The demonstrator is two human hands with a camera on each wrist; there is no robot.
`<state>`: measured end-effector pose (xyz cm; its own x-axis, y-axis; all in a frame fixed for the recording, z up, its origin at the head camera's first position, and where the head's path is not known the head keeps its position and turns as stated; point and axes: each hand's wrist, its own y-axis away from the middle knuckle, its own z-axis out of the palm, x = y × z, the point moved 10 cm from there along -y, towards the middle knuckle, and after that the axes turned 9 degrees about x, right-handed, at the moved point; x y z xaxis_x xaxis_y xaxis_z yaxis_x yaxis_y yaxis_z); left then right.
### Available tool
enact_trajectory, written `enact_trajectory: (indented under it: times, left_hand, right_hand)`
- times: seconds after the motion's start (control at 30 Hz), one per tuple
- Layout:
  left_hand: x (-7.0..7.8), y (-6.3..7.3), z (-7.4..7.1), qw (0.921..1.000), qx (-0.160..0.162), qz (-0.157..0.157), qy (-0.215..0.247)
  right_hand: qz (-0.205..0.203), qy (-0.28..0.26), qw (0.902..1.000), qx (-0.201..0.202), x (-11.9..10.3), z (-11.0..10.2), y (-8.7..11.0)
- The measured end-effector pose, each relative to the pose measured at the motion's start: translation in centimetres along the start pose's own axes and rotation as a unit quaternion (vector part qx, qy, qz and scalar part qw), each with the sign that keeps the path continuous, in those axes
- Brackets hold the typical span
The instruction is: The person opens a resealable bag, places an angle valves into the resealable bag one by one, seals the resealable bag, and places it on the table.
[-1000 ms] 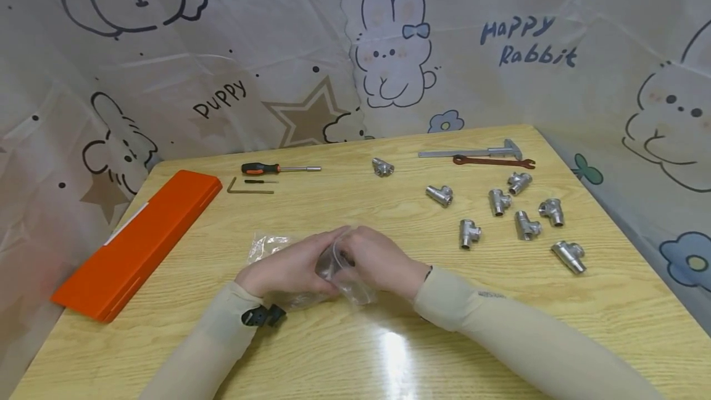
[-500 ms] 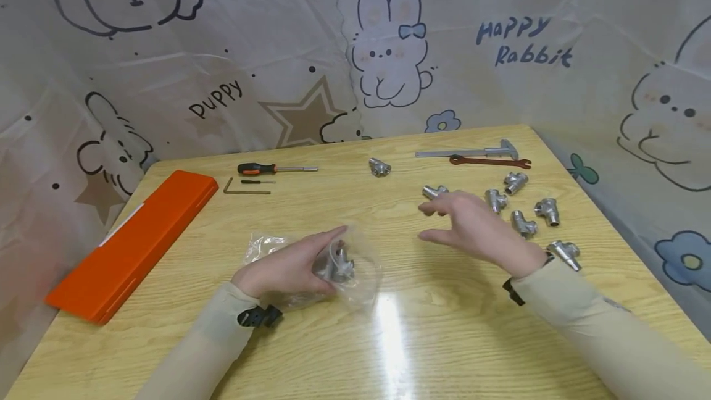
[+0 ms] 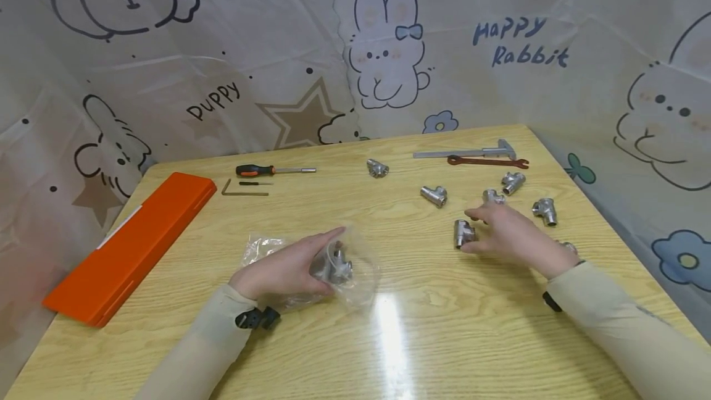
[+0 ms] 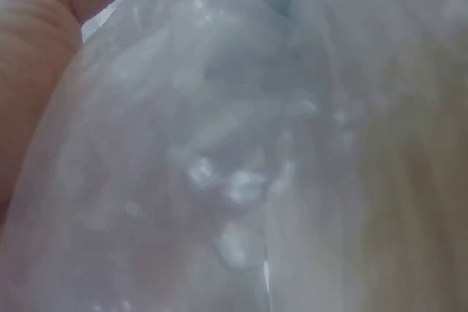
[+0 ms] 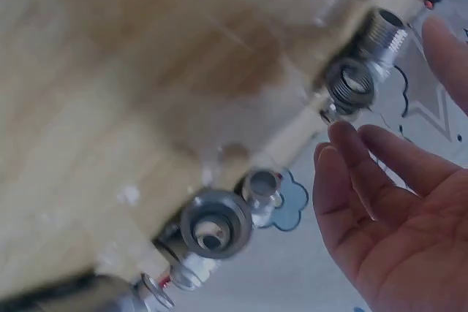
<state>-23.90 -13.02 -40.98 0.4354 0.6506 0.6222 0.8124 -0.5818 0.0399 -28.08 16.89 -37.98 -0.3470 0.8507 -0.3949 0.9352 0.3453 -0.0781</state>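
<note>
My left hand (image 3: 286,270) holds a clear plastic bag (image 3: 363,270) with its mouth toward the right. Inside the bag shows a silver threaded pipe tee (image 3: 340,270). The bag (image 4: 183,188) fills most of the left wrist view, blurred. On the right side of the table, my right hand (image 3: 511,233) reaches over another pipe tee (image 3: 462,234), thumb and fingers spread at either side of it. In the right wrist view that hand (image 5: 402,231) has loosely bent fingers with a gap between thumb and fingertips, near a tee (image 5: 351,85).
More pipe tees lie around, including one tee (image 3: 433,195) mid-right and one (image 3: 378,168) farther back. A vernier caliper (image 3: 466,153) and red-brown wrench (image 3: 489,162) lie behind. At left are an orange case (image 3: 133,245), a screwdriver (image 3: 274,170) and a hex key (image 3: 244,194).
My right hand has left the bag's mouth and moved right to the loose tees. A tee shows inside the bag now that the hand is away. My left hand keeps its hold.
</note>
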Motion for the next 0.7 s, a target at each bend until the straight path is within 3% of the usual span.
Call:
enact_trajectory:
  times: [0.23, 0.5, 0.7]
  left_hand:
    - [0.1, -0.1, 0.0, 0.9999, 0.006, 0.013, -0.003]
    - [0.1, -0.1, 0.0, 1.0, 0.004, 0.004, 0.003]
    - [0.0, -0.1, 0.0, 1.0, 0.003, 0.0, 0.003]
  right_hand:
    - [-0.014, 0.027, 0.9995, 0.014, 0.3, 1.1, -0.4]
    - [-0.01, 0.035, 0.999, 0.027, 0.1, 1.1, -0.6]
    - [-0.021, 0.006, 0.9993, 0.031, -1.9, 0.9, -0.4]
